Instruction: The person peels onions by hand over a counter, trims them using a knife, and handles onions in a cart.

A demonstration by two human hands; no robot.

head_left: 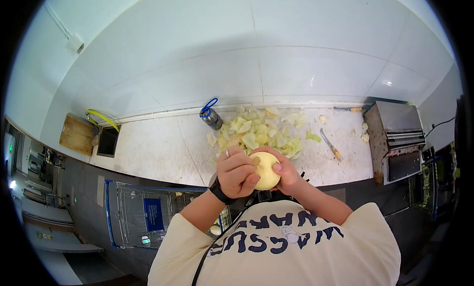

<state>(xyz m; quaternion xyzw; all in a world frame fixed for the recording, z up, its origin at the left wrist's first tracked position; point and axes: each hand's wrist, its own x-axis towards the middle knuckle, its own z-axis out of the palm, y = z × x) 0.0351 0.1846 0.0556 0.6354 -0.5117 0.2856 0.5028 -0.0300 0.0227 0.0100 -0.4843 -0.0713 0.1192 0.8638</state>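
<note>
In the head view, a smooth, round, pale yellow vegetable, which looks like a cabbage head, is held in front of my chest, over the front edge of the counter. My right hand wraps around its right side, thumb on the near face and fingers over the top. My left hand, with a ring and a black watch, is curled closed against its left side. What those curled fingers grip is hidden. Just beyond both hands lies a heap of loose pale green and yellow leaves.
A metal bottle with a blue loop stands left of the leaves. To the right lie one knife and another near the wall. A metal appliance occupies the right end. A blue-framed cart stands below left.
</note>
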